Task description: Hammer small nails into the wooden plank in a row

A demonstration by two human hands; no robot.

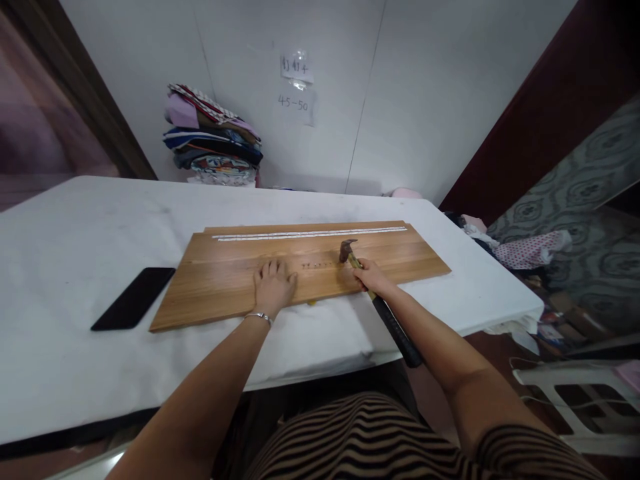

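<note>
A long wooden board lies on the white table. My left hand rests flat on the board, fingers spread, a bracelet on the wrist. My right hand grips a hammer high on its handle; the dark hammer head is just above the board. Between the two hands a short row of small nails stands in the wood. A thin white strip runs along the board's far edge.
A black phone lies on the table left of the board. Folded fabrics are stacked against the white wall, under paper notes. Cloth and clutter sit beyond the table's right edge, with a white plastic stool lower right.
</note>
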